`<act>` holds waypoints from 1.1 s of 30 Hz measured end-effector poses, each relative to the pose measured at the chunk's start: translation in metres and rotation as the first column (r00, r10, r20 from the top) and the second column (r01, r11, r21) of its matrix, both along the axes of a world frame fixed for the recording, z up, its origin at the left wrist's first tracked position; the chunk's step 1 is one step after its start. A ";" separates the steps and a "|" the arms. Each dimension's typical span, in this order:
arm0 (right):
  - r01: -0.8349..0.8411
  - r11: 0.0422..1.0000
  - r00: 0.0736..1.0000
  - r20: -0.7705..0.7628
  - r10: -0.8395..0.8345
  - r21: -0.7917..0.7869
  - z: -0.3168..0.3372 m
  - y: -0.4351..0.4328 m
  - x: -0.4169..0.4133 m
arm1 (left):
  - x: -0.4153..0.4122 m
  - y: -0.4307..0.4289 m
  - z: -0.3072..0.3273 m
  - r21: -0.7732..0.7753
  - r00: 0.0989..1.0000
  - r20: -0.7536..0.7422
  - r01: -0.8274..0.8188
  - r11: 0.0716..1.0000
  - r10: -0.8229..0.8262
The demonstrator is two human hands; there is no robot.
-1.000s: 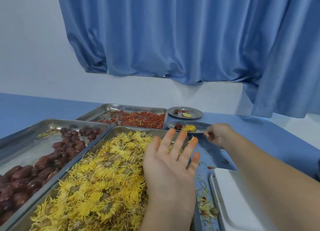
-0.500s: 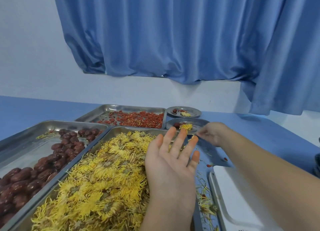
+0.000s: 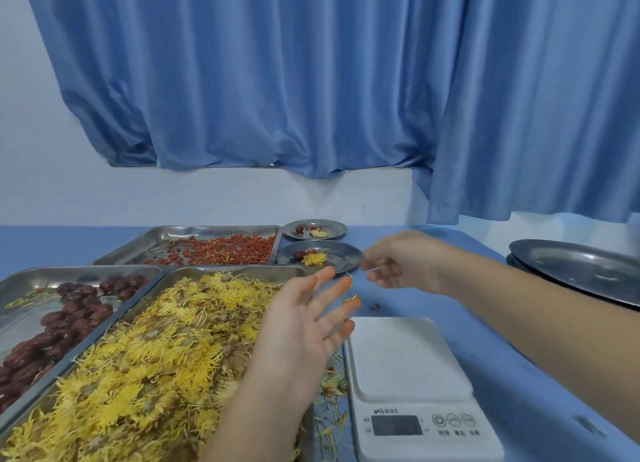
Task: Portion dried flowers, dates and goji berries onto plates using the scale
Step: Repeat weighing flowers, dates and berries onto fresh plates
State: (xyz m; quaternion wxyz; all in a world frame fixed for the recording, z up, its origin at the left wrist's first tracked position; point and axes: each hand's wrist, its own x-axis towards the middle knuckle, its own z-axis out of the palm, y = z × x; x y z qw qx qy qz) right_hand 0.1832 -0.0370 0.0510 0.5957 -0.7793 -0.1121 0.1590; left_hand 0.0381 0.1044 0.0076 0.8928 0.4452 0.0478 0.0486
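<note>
Held the left hand (image 3: pixel 304 326) open, fingers straight and spread, above the right edge of the flower tray (image 3: pixel 242 270). Carried nothing in it but a few yellow bits stuck to the fingertips (image 3: pixel 350 300). Reached the right hand (image 3: pixel 401 264) out to the rim of the near plate (image 3: pixel 344 258), fingers curled. Could not tell whether it was pinching the rim or just beside it (too blurry there).

Found the dried flowers (image 3: pixel 156 357) piled high in the front tray, the dates (image 3: pixel 69 316) in the tray to the left, and the goji berries (image 3: pixel 225 250) in the far tray. Saw a date, some berries and a tuft of flower already on the near plate, and much the same on the far plate (image 3: pixel 336 228) right behind it. Saw the scale (image 3: pixel 405 357) bare, on the worktop (image 3: pixel 519 375), just right of the flower tray. Spotted a stack of empty plates (image 3: pixel 581 271) at the far right, well apart from the filled ones.

Judged the step to be the end of one portion: setting a filled plate in line behind the trays. Guessed the next move to be a fresh plate from the stack, laid flat in the middle of the scale, then a small pinch of flowers. Called for a light touch, with dry petals so quick to break and drop (plenty scattered beside the scale).
</note>
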 end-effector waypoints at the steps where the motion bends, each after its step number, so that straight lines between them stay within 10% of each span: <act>1: -0.008 0.999 0.998 0.056 0.011 -0.043 0.006 -0.011 -0.011 | 0.000 -0.007 -0.001 0.047 1.000 -0.011 0.021 0.999 -0.021; 10: 0.230 0.908 0.858 0.513 -0.020 -0.350 0.043 -0.132 -0.064 | 0.000 -0.052 -0.017 0.213 0.991 -0.082 0.123 0.969 -0.108; 13: 0.475 0.621 0.719 0.682 0.135 -0.624 0.051 -0.177 -0.062 | 0.000 -0.053 -0.017 0.197 0.991 -0.059 0.132 0.971 -0.123; 16: 0.480 0.439 0.753 0.614 0.238 -0.759 0.054 -0.210 -0.064 | -0.002 -0.053 -0.016 0.163 0.994 -0.025 0.112 0.980 -0.109; 25: 0.396 0.378 0.806 0.514 0.292 -0.837 0.040 -0.233 -0.076 | -0.006 -0.045 -0.012 0.044 0.998 -0.022 0.057 0.997 -0.057; 33: 0.650 0.180 0.653 0.664 0.365 -0.739 0.032 -0.232 -0.079 | -0.006 -0.045 -0.011 0.027 0.999 -0.020 0.044 0.999 -0.044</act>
